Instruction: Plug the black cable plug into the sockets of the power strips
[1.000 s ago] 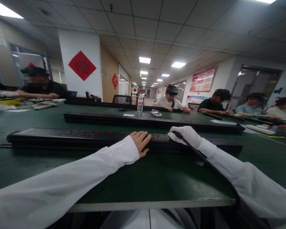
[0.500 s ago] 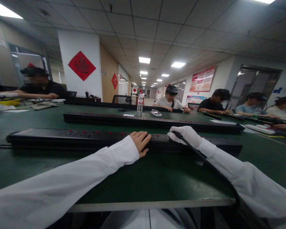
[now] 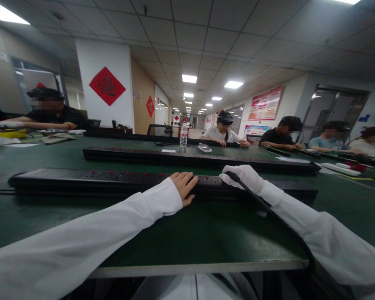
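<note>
A long black power strip with red switches lies across the green table in front of me. My bare left hand rests on its near edge, fingers curled over the strip. My right hand, in a white glove, lies on top of the strip further right, closed around the end of a black cable. The cable runs back along my right sleeve and over the table's front edge. Both arms wear white sleeves.
A second long black strip lies parallel behind the first, and a third further back. A water bottle stands mid-table. Several seated people work along the far side and at the left and right.
</note>
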Demonstrator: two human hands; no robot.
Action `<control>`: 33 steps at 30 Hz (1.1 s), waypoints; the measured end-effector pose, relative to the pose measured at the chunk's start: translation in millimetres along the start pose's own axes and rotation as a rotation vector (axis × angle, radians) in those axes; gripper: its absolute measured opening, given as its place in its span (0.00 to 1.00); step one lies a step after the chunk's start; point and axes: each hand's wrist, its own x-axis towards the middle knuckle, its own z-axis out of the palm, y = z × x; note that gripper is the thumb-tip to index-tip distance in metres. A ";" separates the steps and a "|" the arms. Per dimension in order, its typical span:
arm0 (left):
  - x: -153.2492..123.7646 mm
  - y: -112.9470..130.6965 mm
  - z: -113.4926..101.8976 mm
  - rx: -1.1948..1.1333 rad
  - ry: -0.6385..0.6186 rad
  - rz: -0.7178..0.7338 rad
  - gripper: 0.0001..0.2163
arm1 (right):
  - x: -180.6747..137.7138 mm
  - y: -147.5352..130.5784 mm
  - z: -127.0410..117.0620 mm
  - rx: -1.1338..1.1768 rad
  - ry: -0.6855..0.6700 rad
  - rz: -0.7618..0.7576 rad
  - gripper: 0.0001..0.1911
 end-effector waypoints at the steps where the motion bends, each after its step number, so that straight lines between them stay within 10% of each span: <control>1: 0.0 0.0 1.0 0.001 0.004 -0.001 0.26 | 0.0 0.0 -0.1 0.000 -0.003 -0.001 0.17; 33: 0.7 1.1 1.1 0.004 0.000 -0.010 0.25 | -0.9 1.1 -3.3 -0.011 -0.028 -0.036 0.18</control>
